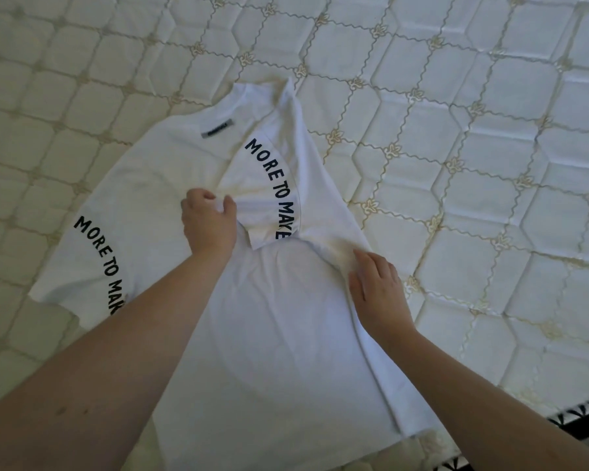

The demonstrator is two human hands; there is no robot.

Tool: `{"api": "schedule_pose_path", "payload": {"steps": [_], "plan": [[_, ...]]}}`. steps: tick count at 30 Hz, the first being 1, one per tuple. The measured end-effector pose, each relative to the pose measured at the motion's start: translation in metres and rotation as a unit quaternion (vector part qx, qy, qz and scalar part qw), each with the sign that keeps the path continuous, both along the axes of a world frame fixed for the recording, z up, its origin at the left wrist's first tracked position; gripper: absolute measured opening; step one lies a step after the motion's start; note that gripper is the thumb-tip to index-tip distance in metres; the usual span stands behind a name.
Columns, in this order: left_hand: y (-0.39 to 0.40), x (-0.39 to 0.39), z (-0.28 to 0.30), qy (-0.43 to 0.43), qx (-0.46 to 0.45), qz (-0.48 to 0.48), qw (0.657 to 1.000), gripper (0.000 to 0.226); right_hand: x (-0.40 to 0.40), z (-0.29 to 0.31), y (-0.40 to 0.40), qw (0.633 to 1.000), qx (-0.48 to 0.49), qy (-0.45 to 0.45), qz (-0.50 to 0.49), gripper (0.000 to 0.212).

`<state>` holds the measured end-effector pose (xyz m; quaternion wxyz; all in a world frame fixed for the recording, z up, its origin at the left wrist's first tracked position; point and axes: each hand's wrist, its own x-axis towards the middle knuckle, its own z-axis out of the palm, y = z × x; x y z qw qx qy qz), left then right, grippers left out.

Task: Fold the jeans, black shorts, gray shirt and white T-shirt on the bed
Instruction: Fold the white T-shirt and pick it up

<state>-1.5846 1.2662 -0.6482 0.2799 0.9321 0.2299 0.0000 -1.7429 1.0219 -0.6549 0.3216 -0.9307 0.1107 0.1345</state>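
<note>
Quilted cream mattress (456, 137) of the bed fills the view, stitched in a diamond pattern, with a dark patterned strip (585, 416) along its near right edge

Left hand (208, 223): its grip is closed on cloth, thumb and curled fingers pinching the hem of the right sleeve (269, 195), which is folded in over the chest so the lettering "MORE TO MAKE" faces up. Right hand (378, 287): its grip is wide, fingers fairly straight, resting on the folded side edge of the white T-shirt (269, 351) and pinning it to the mattress

The white T-shirt lies spread flat across the middle of the bed, collar and grey neck label (217, 128) pointing away, hem toward the person. The other sleeve (92, 253) is spread out flat to the left, not yet folded in

To do this step well, I judge the pinched sleeve should be laid down flat and smoothed, its fold line kept parallel to the shirt's side, while the right hand keeps the crease from creeping

Bare mattress lies open beyond the collar and to both sides; only the near edge by the dark strip is close. Jeans, shorts and gray shirt are not in view
</note>
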Motion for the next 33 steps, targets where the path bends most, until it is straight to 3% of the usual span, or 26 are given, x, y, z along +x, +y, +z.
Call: {"api": "schedule_pose_path", "payload": {"steps": [4, 8, 12, 19, 22, 25, 29, 33], "plan": [[-0.021, 0.02, 0.002, -0.014, 0.045, -0.196, 0.979, 0.036, 0.012, -0.003, 0.003, 0.998, -0.013, 0.003, 0.057, 0.042], [-0.046, 0.056, 0.0, 0.004, 0.044, -0.283, 0.958, 0.049, 0.021, -0.005, 0.0, 0.994, -0.002, -0.024, 0.103, 0.043], [-0.064, 0.099, 0.0, 0.057, 0.031, -0.285, 0.956, 0.056, 0.059, -0.015, -0.017, 0.994, 0.008, -0.06, 0.093, 0.044], [-0.08, 0.156, -0.007, 0.138, 0.026, -0.254, 0.957, 0.067, 0.145, -0.039, -0.039, 0.979, -0.02, -0.11, 0.173, 0.039], [-0.087, 0.179, -0.011, 0.129, 0.031, -0.259, 0.957, 0.054, 0.158, -0.049, -0.055, 0.968, -0.032, -0.131, 0.213, 0.04], [-0.088, 0.206, -0.015, 0.156, 0.012, -0.288, 0.945, 0.042, 0.155, -0.061, -0.062, 0.959, -0.026, -0.152, 0.237, 0.046], [-0.092, 0.238, -0.007, 0.261, -0.036, -0.321, 0.91, 0.059, 0.157, -0.067, -0.062, 0.958, -0.014, -0.17, 0.23, 0.045], [-0.096, 0.262, -0.009, 0.277, -0.073, -0.359, 0.888, 0.035, 0.158, -0.067, -0.064, 0.958, -0.013, -0.156, 0.238, 0.047]]}}
